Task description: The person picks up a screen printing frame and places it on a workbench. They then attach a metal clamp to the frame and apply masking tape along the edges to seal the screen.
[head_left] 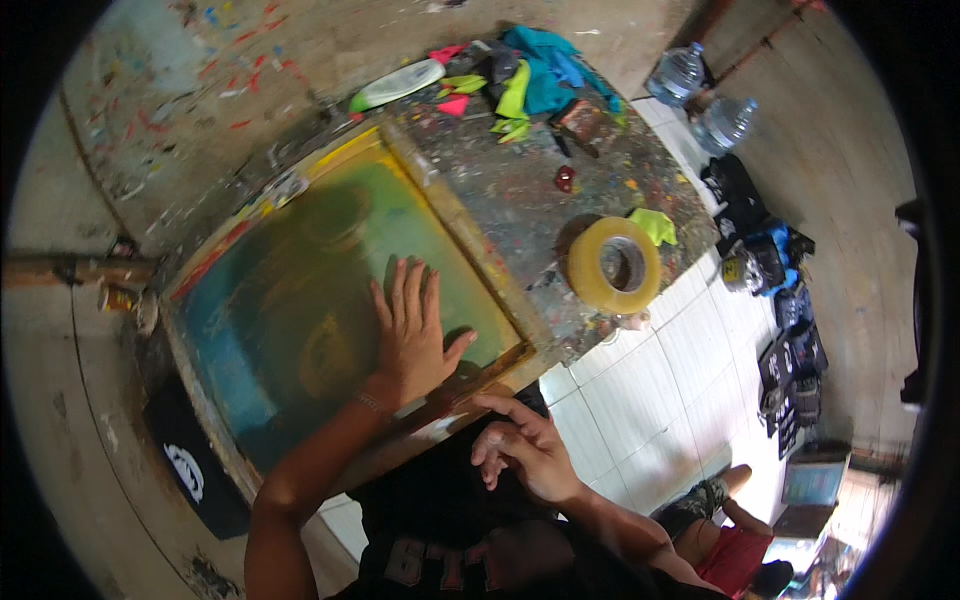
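Observation:
A wooden screen-printing frame (pixel 465 235) with green and blue-stained mesh lies on the paint-spattered table. My left hand (pixel 408 345) rests on the mesh with its fingers spread, holding nothing. At the near right corner of the frame, my right hand (pixel 530 452) has its index finger stretched toward the wooden edge; I cannot tell if it touches. The other fingers curl loosely, and nothing shows in them. A roll of clear yellowish tape (pixel 590 290) sits on the table to the right of the frame.
Coloured cloth scraps (pixel 545 75) and a white-green bottle (pixel 400 85) lie at the table's far side. Beyond its right edge are white floor tiles (pixel 650 395), water jugs (pixel 680 72) and stacked dark garments (pixel 790 360). Another person in red (pixel 738 560) is at the lower right.

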Tool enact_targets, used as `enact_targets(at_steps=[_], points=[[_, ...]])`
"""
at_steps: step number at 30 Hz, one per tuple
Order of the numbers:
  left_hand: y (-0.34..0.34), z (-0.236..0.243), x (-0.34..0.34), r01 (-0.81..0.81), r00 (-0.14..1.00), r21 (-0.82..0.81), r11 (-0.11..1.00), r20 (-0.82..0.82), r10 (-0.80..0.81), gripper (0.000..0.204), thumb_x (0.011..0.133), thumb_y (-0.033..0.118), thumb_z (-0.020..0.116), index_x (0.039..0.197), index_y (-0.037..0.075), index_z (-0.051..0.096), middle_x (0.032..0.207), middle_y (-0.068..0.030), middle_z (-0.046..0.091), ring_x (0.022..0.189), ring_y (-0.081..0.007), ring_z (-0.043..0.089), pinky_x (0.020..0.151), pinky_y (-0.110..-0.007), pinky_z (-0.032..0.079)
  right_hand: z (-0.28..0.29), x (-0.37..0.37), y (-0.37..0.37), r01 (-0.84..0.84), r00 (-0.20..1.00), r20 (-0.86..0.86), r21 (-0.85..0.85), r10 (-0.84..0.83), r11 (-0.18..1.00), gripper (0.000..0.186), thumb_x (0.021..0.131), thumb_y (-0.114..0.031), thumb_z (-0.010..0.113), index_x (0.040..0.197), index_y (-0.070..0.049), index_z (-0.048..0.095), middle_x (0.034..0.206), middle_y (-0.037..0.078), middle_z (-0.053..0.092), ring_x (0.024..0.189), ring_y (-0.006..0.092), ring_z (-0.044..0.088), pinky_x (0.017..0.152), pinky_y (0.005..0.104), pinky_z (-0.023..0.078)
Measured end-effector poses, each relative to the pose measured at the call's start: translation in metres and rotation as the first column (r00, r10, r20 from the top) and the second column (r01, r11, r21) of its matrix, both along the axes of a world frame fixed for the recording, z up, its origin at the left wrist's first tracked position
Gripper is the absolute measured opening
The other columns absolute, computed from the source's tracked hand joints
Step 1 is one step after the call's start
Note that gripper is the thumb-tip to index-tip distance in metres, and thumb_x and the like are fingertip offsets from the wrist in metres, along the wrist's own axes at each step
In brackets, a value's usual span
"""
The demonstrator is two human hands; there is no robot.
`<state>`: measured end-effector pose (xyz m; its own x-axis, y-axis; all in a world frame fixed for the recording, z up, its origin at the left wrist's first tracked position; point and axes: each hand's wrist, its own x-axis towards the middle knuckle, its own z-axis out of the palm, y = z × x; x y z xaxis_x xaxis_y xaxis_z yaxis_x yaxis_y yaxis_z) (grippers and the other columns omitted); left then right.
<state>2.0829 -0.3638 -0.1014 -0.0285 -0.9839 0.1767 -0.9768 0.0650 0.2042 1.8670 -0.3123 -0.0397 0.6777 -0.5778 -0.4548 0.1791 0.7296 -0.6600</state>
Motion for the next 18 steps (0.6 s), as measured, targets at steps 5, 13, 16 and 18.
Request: enact_targets(at_steps=[5,13,16,18], points=[[0.005,0.011,-0.013,0.264,0.96,0.047,0.963,-0.113,-0.257,0.079,0.088,0.05,0.068,0.139,-0.006,0.043,0.15,-0.0256,0.033,0.147,-0.0469,0.02,0.116,-0.069,0.008,0.002,-0.018,-0.023,0.031,0.999,0.001,-0.251,-0.032,0.968,0.037,0.102,-0.002,0.049,0.138,0.0,0.05,0.091,0.01,0.067,0.072,0.012,0.065,0.064,0.0263,0.056],[-0.087,0.015,-0.052,0.229,0.915,-0.24,0.943,-0.277,-0.293,0.044,0.079,0.026,0.08,0.11,-0.002,0.067,0.138,-0.0189,0.049,0.135,-0.0394,0.041,0.115,-0.054,0.028,-0.004,-0.058,-0.114,-0.316,0.463,-0.379,-0.915,-0.801,0.251,0.041,0.079,-0.006,0.076,0.118,0.0,0.063,0.106,0.012,0.067,0.104,0.0252,0.064,0.094,0.0396,0.049],[-0.104,0.01,-0.068,0.273,0.918,-0.218,0.937,-0.233,-0.321,0.027,0.077,0.019,0.081,0.093,0.0,0.072,0.135,-0.0171,0.052,0.132,-0.0368,0.044,0.113,-0.051,0.031,-0.023,-0.066,-0.13,-0.61,0.257,-0.428,-0.767,-0.866,0.198,0.05,0.071,-0.014,0.083,0.116,-0.003,0.064,0.115,0.013,0.065,0.12,0.0315,0.056,0.108,0.0502,0.036],[-0.107,0.009,-0.072,0.259,0.904,-0.265,0.929,-0.274,-0.329,0.015,0.075,0.013,0.081,0.079,0.002,0.071,0.12,-0.0134,0.062,0.12,-0.0326,0.054,0.106,-0.046,0.039,-0.034,-0.07,-0.137,-0.662,0.253,-0.482,-0.719,-0.839,0.214,0.051,0.07,-0.018,0.084,0.115,-0.003,0.064,0.116,0.012,0.064,0.125,0.0305,0.052,0.113,0.0528,0.028]])
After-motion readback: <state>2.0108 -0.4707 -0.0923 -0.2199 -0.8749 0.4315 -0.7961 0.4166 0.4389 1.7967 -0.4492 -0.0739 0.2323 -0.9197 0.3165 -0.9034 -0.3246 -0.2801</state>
